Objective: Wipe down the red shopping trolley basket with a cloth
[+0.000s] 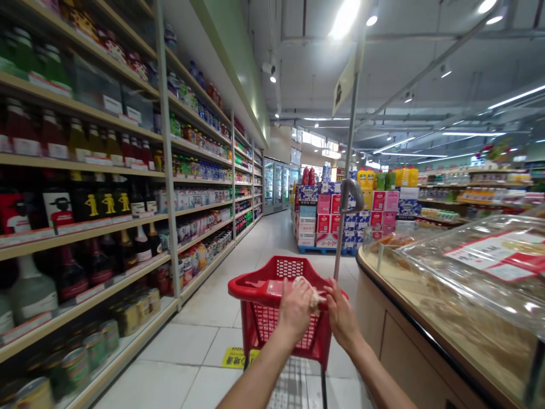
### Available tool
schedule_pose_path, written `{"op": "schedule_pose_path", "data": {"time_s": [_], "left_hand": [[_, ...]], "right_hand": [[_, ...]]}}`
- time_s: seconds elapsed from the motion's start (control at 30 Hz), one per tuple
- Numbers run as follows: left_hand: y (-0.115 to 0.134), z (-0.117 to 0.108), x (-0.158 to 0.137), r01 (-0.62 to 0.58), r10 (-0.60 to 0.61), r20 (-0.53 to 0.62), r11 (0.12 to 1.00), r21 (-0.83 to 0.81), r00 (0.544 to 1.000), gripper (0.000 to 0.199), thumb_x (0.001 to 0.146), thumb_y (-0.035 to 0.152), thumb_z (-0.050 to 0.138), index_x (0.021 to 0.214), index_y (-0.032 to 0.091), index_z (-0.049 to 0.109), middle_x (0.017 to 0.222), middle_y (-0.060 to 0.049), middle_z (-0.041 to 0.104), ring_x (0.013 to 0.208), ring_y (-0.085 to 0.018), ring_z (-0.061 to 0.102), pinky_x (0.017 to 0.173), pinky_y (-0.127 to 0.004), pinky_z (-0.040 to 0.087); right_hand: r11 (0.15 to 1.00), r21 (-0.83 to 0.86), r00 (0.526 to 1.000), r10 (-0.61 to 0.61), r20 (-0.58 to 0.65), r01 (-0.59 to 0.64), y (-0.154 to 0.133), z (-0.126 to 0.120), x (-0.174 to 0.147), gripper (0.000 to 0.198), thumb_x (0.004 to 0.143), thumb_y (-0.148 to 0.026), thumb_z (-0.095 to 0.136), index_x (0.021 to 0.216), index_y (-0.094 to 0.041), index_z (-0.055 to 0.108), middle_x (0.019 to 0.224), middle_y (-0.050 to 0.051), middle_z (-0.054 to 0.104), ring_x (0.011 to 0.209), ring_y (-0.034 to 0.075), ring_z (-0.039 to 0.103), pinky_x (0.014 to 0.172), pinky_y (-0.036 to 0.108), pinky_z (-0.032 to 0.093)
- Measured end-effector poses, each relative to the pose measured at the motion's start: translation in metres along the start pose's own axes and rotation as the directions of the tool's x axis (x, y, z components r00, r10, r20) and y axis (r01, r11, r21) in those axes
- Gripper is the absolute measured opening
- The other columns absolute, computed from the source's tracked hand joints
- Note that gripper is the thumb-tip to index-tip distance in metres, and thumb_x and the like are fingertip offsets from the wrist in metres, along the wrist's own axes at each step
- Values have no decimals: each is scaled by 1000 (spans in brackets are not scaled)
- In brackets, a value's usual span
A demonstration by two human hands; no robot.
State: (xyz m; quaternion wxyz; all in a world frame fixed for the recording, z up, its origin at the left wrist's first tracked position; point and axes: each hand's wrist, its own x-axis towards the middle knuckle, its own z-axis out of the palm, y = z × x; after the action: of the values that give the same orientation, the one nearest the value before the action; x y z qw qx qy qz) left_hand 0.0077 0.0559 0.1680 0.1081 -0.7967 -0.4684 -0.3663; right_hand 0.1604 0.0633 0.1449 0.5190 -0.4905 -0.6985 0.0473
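A red shopping cart [264, 325], its walls patterned with lattice holes, and a cream-coloured wad [315, 302] stand out against pale floor tiles [170, 378], a yellow floor sticker [232, 357] with black lettering, red, pink and blue-and-white cartons [323, 222], a blue pallet [310, 250] and a green overhead panel [221, 42].

A tiled floor [170, 372] bears a red cart [263, 325] and yellow sticker [233, 357]

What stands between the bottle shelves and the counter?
In the head view, a red shopping cart stands on pale tiles by a yellow floor sticker. The left hand, with a pale crumpled cloth, and the right hand are at the cart's rim.
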Motion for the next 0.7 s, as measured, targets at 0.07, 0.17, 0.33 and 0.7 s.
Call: {"op": "schedule_pose_path", "data": {"time_s": [0.07,0.17,0.33,0.7], "left_hand": [[-22,-11,-6,150,-147,-48,987,58,988,27,83,22,37,103,26,54,119,-3,55,115,-19,43,102,-57,10],[-40,-20,-10,276,-270,-78,957,91,960,29,81,20,38,106,24,54,121,-6,52,117,-23,41,99,-60,16],[-18,-6,-1,-38,38,47,999,-2,998,32,77,17,45,107,22,54,121,-5,52,119,-20,38,101,-46,27],[2,12,5,-66,67,35,997,-29,997,31,80,21,44,110,25,51,123,-4,51,117,-18,41,103,-50,16]], "right_hand": [[998,47,998,53,-18,-52,2,-2,1,50,86,-38,25,132,-20,26,107,8,59,98,19,55,82,36,43],[994,44,994,105,-18,-104,0,0,4,49,86,-39,24,132,-22,27,108,6,59,98,20,55,81,38,43],[996,71,998,55,-23,-53,2,4,6,48,85,-39,27,130,-22,31,99,5,63,89,19,59,77,34,46],[997,65,998,51,-33,-49,10,-1,3,47,86,-38,25,129,-21,32,103,5,61,92,17,57,78,33,45]]}}
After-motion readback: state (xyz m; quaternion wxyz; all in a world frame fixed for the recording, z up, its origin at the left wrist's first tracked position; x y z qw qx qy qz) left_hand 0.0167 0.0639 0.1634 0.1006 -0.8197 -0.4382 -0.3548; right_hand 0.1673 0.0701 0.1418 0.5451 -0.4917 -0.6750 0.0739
